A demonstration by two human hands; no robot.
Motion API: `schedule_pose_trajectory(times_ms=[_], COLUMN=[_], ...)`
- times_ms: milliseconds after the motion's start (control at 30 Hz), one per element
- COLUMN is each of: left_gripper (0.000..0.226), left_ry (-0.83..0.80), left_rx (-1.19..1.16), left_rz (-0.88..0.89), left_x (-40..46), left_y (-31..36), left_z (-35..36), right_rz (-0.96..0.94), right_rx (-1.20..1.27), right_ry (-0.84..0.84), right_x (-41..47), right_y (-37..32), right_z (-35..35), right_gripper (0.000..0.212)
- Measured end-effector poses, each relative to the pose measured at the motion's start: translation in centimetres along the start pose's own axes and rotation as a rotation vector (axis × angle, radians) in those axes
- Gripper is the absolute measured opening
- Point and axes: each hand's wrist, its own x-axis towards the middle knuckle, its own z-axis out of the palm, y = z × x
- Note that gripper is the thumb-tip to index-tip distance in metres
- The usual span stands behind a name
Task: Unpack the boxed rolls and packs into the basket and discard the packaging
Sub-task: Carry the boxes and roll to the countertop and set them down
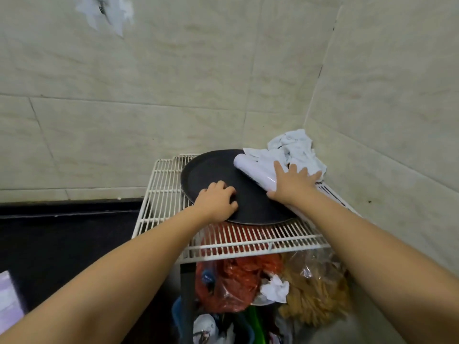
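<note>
A white roll [253,171] lies slanted across the right side of a round black tray [248,207] on a white wire rack [164,194]. My right hand [291,183] rests flat on the roll's near end, fingers spread toward a crumpled white cloth [295,150]. My left hand [217,201] presses on the tray's left part with fingers curled, holding nothing I can see. No box or basket is clearly visible.
The rack stands in a tiled corner, walls close behind and to the right. Under it hang a red plastic bag [231,281] and a clear bag of tan snacks [313,289], with crumpled paper [275,289]. A dark floor strip lies left.
</note>
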Motion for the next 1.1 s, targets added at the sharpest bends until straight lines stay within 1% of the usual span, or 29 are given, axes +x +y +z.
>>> schedule_pose_trajectory(times_ms=[100,167,267,367,433,533,633,700,733,800,867,933,1000,1100], left_gripper=[0.045,0.045,0.044,0.044,0.044,0.044,0.04,0.036,0.034,0.031,0.029,0.028,0.028,0.028], left_ry=[-0.015,-0.023,-0.032,-0.038,-0.036,-0.033,-0.053,-0.039,-0.003,0.109,0.207,0.265,0.294,0.275], left_rx=[0.007,0.006,-0.002,-0.003,0.003,0.011,-0.039,-0.075,-0.076,-0.072,-0.101,-0.131,-0.148,-0.14], left_rz=[-0.006,-0.014,-0.019,-0.018,-0.017,-0.012,0.003,0.01,0.017,0.017,-0.012,-0.081,-0.185,-0.343], left_x=[0.2,0.1,0.0,0.1,0.1,0.1,-0.5,-1.6,-2.4,-4.5,-7.1,-10.0,-13.2,-18.5], left_y=[-0.1,-0.1,-0.1,0.0,0.0,0.1,0.2,-0.3,-0.9,-3.0,-6.4,-10.8,-15.6,-22.5], left_z=[0.1,0.1,-0.1,-0.2,-0.1,-0.2,-0.8,-1.7,-2.3,-3.8,-5.5,-7.3,-8.8,-9.7], right_rz=[0.006,0.004,0.042,0.007,-0.007,-0.028,-0.079,-0.119,-0.15,-0.234,-0.32,-0.399,-0.471,-0.554], right_rx=[0.232,0.31,0.308,0.278,0.275,0.296,0.373,0.433,0.459,0.505,0.552,0.601,0.63,0.668], right_ry=[-0.072,-0.081,-0.078,-0.12,-0.128,-0.092,-0.017,0.061,0.1,0.143,0.146,0.132,0.114,0.08], right_x=[1.3,1.7,2.1,2.2,2.0,1.6,1.1,0.7,0.5,0.0,-0.8,-1.9,-3.3,-5.7], right_y=[1.8,2.7,3.3,3.1,2.8,2.4,0.6,-1.7,-3.3,-6.9,-11.0,-15.6,-20.5,-28.0], right_z=[0.2,0.2,-0.3,-0.8,-0.9,-1.3,-3.1,-5.1,-6.1,-8.0,-9.3,-10.1,-10.5,-10.6], right_gripper=[0.096,0.094,0.079,0.065,0.06,0.055,0.043,0.042,0.043,0.041,0.039,0.035,0.033,0.035])
